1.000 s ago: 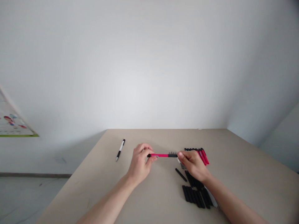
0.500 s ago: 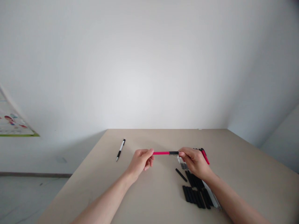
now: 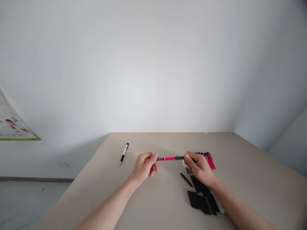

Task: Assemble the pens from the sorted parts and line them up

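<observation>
I log the red pen (image 3: 170, 158) held level just above the table (image 3: 251, 179), left hand (image 3: 144, 166) pinching its red end and right hand (image 3: 200, 167) pinching its black end; I judge it light, stiff, smooth-barrelled, best gripped at the black section.

Plain white wall (image 3: 153, 64), beige table (image 3: 251, 179), grey floor (image 3: 24, 201), poster (image 3: 11, 126) at left, soft even light

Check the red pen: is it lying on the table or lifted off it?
Lifted. The red pen hangs level between the left hand and the right hand, each pinching one end, above the table.
</observation>
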`<state>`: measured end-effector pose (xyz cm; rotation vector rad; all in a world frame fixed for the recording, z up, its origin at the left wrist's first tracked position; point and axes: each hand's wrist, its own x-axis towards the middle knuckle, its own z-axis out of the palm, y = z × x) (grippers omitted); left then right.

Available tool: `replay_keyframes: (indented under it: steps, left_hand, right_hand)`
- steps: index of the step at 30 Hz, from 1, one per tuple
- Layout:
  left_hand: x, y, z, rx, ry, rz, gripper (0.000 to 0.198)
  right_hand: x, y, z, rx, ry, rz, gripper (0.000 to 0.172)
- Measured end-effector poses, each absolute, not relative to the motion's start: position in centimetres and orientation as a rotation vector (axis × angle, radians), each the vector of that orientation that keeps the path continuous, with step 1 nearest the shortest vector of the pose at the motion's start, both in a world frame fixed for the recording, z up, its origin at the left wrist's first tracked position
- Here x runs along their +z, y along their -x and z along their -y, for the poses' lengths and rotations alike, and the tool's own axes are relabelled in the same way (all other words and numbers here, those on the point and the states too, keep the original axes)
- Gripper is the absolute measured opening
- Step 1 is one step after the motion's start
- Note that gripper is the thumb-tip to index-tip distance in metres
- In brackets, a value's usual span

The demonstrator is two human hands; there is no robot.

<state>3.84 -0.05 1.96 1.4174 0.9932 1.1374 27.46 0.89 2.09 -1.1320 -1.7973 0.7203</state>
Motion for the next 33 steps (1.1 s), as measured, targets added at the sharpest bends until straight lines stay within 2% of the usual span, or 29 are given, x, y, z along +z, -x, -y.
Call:
replay_keyframes:
  steps: [5,12,14,19,21,23,27,33]
  left_hand:
    - [1.9,-3.9,-0.5,1.035,-1.264,-0.968,0.034]
    - [1.9,-3.8,-0.6,0.966,-1.282,-0.956,0.036]
    - [1.8,-3.7,-0.6,1.001,-1.315,-0.959,0.032]
    - [1.5,-3.7,-0.4,1.144,-1.529,-0.992,0.024]
    - [1.7,-3.8,-0.3,1.215,-1.503,-0.98,0.026]
    - [1.9,-3.9,-0.3,1.231,-1.362,-0.931,0.03]
    - [2.1,-4.1,-0.4,1.017,-1.07,-0.849,0.04]
    - [2.2,-4.3,-0.3,0.995,-1.005,-0.834,0.029]
  right_hand:
    - [2.4,-28.0,-0.9,0.592,1.145,1.983,0.044]
    - [2.5,-28.0,-0.9,0.447,1.101,2.061,0.049]
    - [2.3,-27.9,-0.9,0.489,1.131,2.015,0.05]
    - [1.5,-27.2,-0.8,0.84,1.242,1.756,0.055]
    - [1.4,-27.0,-0.8,0.855,1.223,1.752,0.055]
    - [1.5,-26.9,-0.8,0.773,1.181,1.815,0.054]
    - [2.1,-27.2,-0.9,0.54,1.091,1.991,0.049]
    - [2.9,-27.7,-0.7,0.38,1.023,2.107,0.044]
